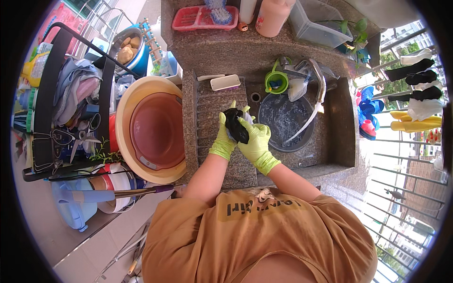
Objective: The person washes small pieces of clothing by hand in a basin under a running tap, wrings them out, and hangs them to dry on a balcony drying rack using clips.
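A wet black cloth item (234, 124), bunched up with a paler piece of fabric (245, 119) beside it, is held between both hands. My left hand (222, 136), in a yellow-green rubber glove, grips it from the left. From the right, my right hand (255, 136) in a matching glove presses over it. Both hands are above the ribbed stone washboard (207, 122) of the sink. Just right of them stands a dark grey basin (310, 136) of water, with a stream running into it from the curved metal faucet (321, 83).
A scrub brush (225, 82) lies at the washboard's top. A green cup-like strainer (277, 77) hangs near the faucet. Left of the sink are nested basins (124, 123) and a black rack (46, 106) holding scissors (82, 136). Socks (410, 70) hang on the window bars at right.
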### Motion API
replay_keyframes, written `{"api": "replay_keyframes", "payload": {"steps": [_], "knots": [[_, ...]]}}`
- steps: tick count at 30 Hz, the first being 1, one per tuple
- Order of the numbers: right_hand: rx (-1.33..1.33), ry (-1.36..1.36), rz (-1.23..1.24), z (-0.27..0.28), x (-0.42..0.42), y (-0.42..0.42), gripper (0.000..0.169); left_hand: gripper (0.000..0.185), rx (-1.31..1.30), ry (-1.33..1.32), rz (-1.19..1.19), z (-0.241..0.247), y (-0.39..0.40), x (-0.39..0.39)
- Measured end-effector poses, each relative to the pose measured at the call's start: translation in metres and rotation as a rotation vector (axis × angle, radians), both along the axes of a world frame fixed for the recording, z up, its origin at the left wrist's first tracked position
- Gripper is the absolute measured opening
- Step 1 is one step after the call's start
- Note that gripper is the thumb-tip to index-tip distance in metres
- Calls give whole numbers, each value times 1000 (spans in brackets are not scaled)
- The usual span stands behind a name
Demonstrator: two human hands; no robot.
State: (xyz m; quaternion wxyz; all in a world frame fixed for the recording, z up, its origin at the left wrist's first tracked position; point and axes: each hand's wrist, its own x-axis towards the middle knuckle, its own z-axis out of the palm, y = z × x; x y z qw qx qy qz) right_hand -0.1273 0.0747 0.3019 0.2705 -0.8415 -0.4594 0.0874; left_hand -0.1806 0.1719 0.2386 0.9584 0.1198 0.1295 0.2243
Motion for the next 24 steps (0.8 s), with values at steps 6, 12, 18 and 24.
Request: {"api": "replay_keyframes", "payload": {"steps": [6, 12, 18, 24], "knots": [[337, 769, 1, 0, -14, 12, 81, 23, 86, 289, 194, -5, 42, -38], [152, 2485, -653, 13, 19, 45, 101, 25, 736, 469, 353, 33, 34, -24], [502, 1634, -819, -18, 13, 74, 13, 21, 272, 622, 619, 31, 7, 10], [485, 323, -118, -18, 8, 75, 13, 27, -429, 317, 113, -11, 35, -8]]}}
